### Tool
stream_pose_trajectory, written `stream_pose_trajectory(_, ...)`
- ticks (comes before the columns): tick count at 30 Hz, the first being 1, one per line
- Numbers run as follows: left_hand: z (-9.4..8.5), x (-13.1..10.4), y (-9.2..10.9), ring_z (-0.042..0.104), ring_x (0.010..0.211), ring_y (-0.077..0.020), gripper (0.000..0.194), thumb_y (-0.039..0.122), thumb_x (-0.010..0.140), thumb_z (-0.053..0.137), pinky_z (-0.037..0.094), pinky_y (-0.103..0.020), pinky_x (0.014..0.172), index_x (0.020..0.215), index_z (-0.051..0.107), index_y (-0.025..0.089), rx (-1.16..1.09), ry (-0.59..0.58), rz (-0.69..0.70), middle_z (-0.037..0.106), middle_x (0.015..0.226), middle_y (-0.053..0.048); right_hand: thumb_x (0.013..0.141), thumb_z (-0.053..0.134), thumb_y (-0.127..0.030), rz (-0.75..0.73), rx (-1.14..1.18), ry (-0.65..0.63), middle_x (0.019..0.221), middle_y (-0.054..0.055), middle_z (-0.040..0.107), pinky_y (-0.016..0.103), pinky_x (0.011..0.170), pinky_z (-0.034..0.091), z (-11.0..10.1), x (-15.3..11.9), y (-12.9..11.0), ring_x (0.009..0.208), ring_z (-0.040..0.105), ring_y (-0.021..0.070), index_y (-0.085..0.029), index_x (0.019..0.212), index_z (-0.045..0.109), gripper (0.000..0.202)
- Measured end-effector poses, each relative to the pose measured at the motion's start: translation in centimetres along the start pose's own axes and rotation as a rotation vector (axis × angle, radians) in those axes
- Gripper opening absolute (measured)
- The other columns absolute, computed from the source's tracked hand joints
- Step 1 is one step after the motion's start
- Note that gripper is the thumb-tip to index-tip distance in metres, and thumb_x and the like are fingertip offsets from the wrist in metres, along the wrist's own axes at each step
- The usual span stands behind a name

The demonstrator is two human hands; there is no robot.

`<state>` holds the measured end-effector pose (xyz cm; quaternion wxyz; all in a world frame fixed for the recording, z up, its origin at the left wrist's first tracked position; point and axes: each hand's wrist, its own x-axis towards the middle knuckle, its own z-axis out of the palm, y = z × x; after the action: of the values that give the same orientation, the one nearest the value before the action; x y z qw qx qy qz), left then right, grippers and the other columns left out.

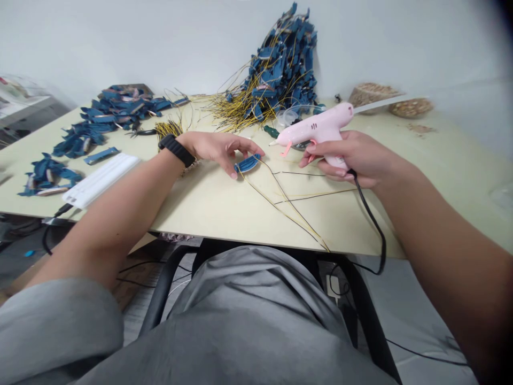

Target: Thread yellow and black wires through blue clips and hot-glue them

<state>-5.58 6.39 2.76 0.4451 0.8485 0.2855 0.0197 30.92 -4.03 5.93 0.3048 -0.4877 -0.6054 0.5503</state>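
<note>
In my right hand is a pink hot glue gun, its nozzle pointing left and a long glue stick sticking out of its back. My left hand grips a small blue ribbed piece between thumb and fingers, just over the table. From both ends of that piece run thin yellow-and-black wires, reaching the table's front edge. The nozzle is up and to the right of the blue piece, apart from it. A black cord hangs from the gun's handle.
A tall heap of blue pieces with yellow wires stands at the back of the table. More blue pieces lie at left, near pliers and a white power strip. Bowls of granular material sit back right.
</note>
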Motion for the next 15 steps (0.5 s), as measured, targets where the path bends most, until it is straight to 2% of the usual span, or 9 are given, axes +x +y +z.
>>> stream_pose_trajectory(3,-0.1,-0.2,-0.3,0.079,0.153,-0.0403,0.105,0.045,0.073,0.116,0.059,-0.047,0.131,0.172,0.083,0.032,-0.062,0.028,0.011,0.087,0.160,-0.011,0.114,0.076,-0.012,0.007,0.039,0.035,0.062,-0.001,0.057,0.025,0.043,0.020,0.5,-0.8,-0.8,0.046,0.033,0.0064,-0.014,0.094,0.081,0.021)
stream_pose_trajectory(7,-0.1,-0.6,-0.2,0.075,0.162,-0.0423,0.098,0.044,0.066,0.121,0.055,-0.051,0.138,0.158,0.091,0.033,-0.131,0.062,0.068,0.085,0.166,-0.012,0.116,0.070,-0.005,-0.008,0.065,0.028,0.090,0.010,0.082,0.022,0.041,0.024,0.8,-1.2,-1.3,0.043,0.040,0.0016,-0.011,0.094,0.079,0.024)
stream_pose_trajectory(15,-0.7,-1.0,-1.0,0.076,0.166,-0.0443,0.101,0.034,0.056,0.124,0.057,-0.049,0.138,0.152,0.093,0.029,-0.284,0.046,0.120,0.089,0.161,-0.013,0.104,0.082,-0.009,-0.087,0.053,-0.032,0.105,0.014,0.088,0.023,0.038,0.026,0.1,-0.6,-0.6,0.044,0.042,0.0031,-0.011,0.094,0.082,0.010)
